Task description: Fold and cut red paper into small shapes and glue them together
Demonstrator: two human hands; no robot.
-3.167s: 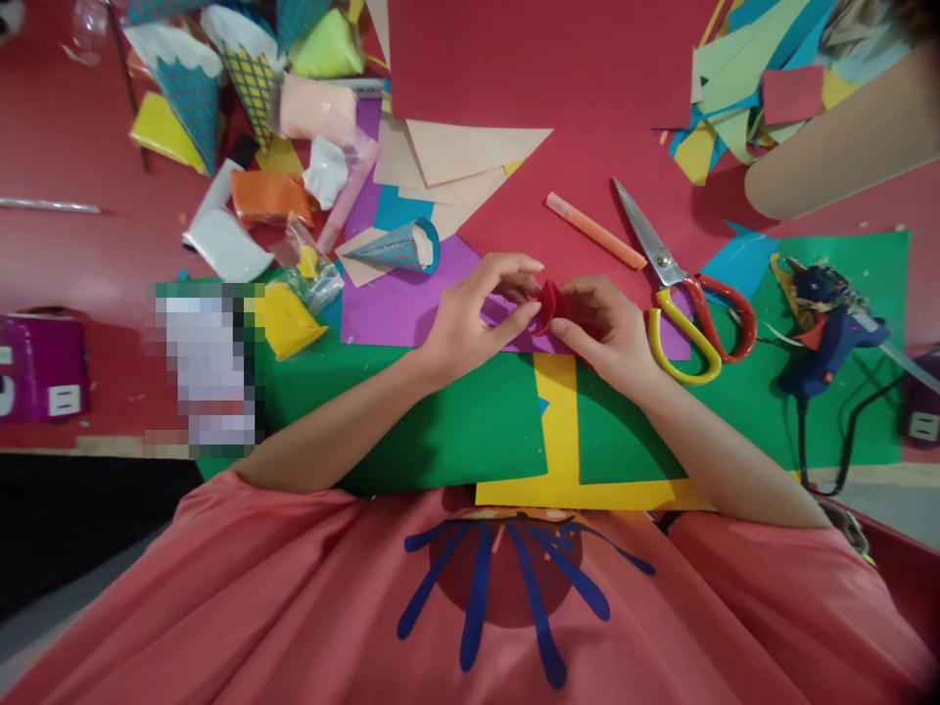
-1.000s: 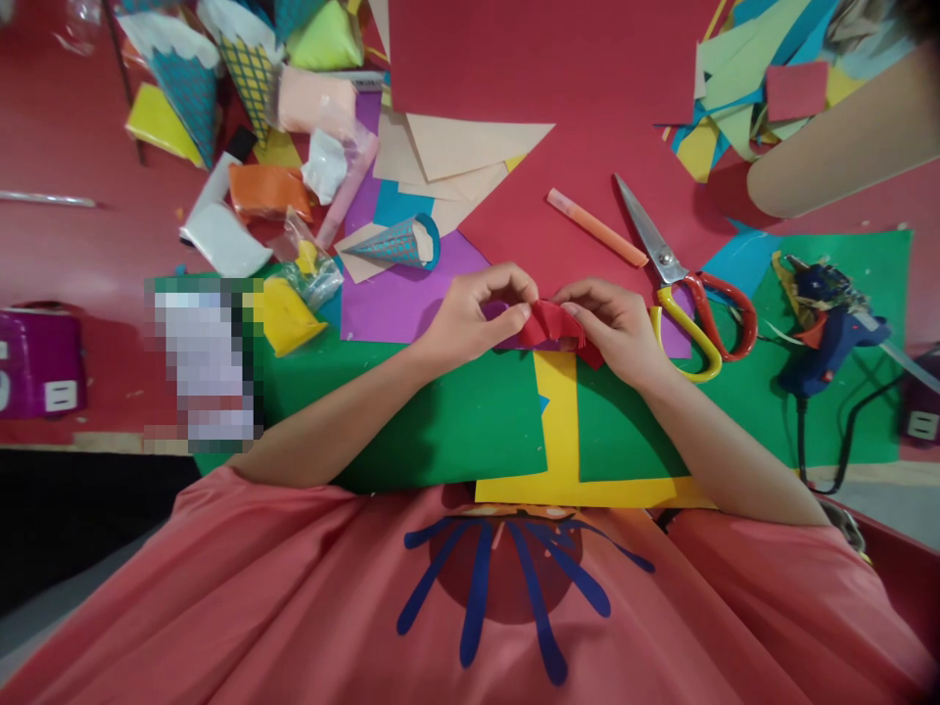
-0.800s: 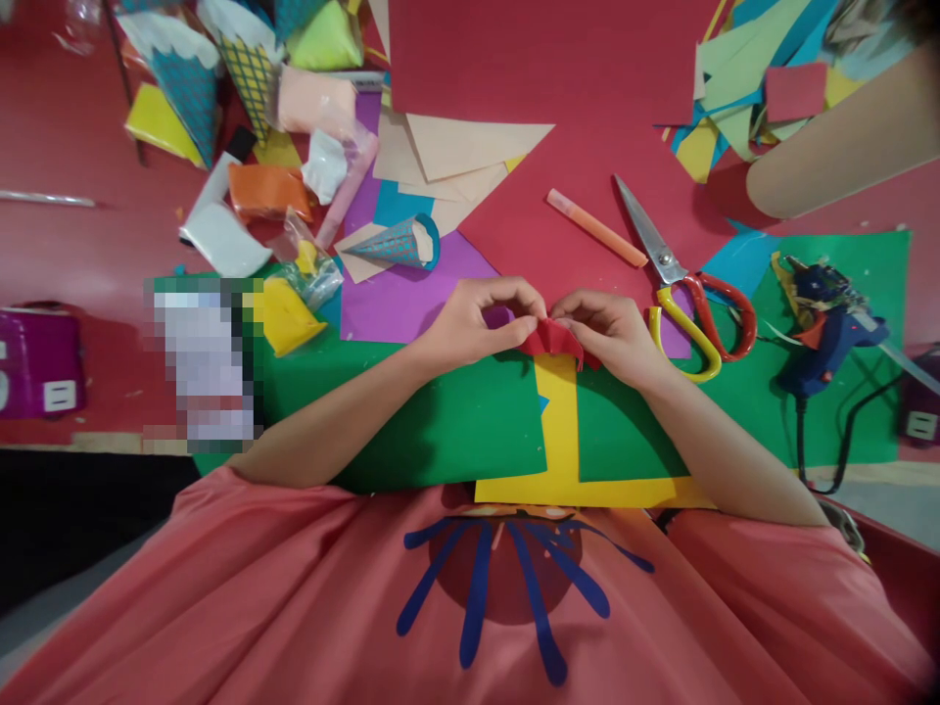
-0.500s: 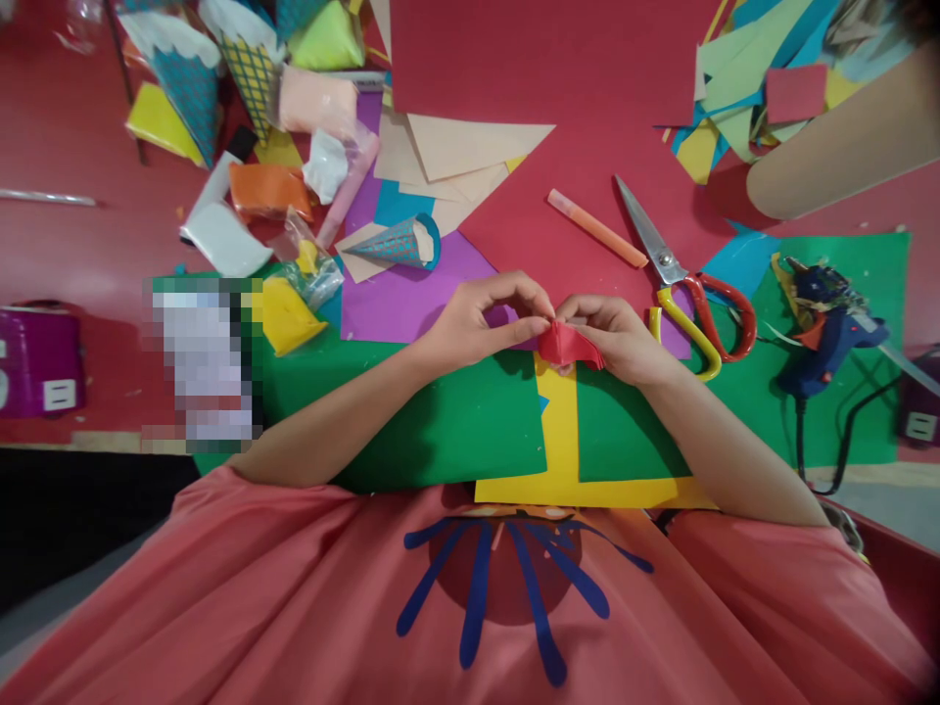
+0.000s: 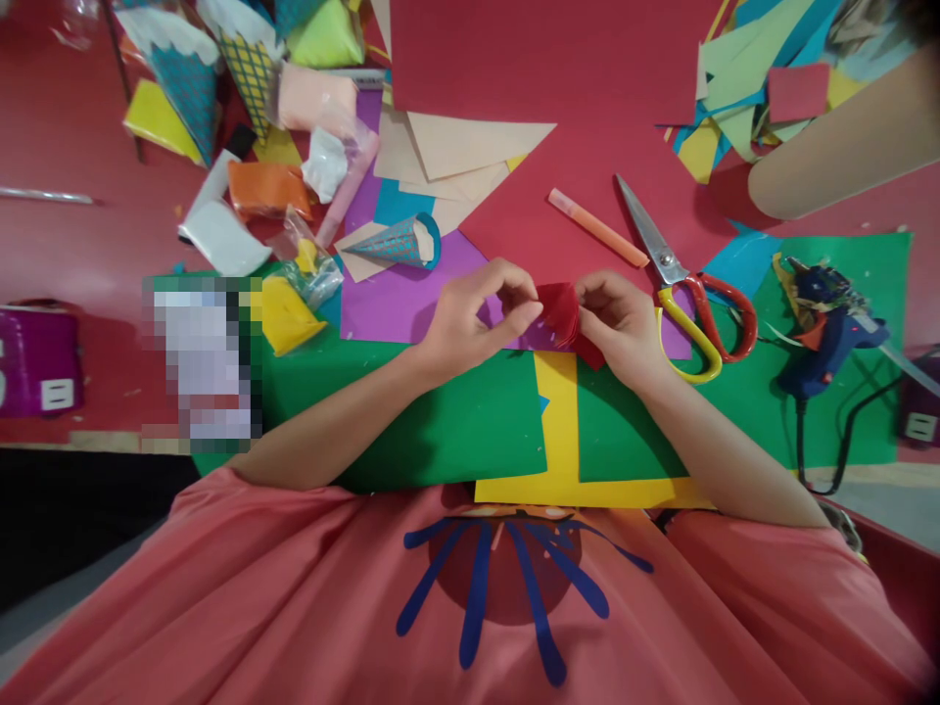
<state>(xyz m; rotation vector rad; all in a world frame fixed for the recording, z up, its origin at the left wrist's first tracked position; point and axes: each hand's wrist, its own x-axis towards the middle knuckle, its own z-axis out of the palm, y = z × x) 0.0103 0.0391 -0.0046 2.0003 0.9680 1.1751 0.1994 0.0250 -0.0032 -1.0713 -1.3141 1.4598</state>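
A small piece of folded red paper (image 5: 562,311) is between my two hands, above the purple and green sheets. My right hand (image 5: 623,323) pinches its right side between thumb and fingers. On the other side, the thumb and forefinger of my left hand (image 5: 481,318) close at the paper's left edge. Its layers show as thin folds facing me, and a darker red flap hangs under my right thumb. Just right of my right hand lie scissors (image 5: 711,318) with red and yellow handles, blades partly apart. An orange marker (image 5: 598,228) rests beyond the hands.
A small blue paper cone (image 5: 397,243) lies left of centre. Bagged clay packs (image 5: 268,189) and larger cones (image 5: 183,88) crowd the upper left. A blue glue gun (image 5: 826,348) with its cord sits right, below a beige cylinder (image 5: 837,147) and paper scraps (image 5: 756,69).
Both hands have risen slightly away from my body. The red paper has turned, so its layered folds now show, and my left fingers have moved a little left.
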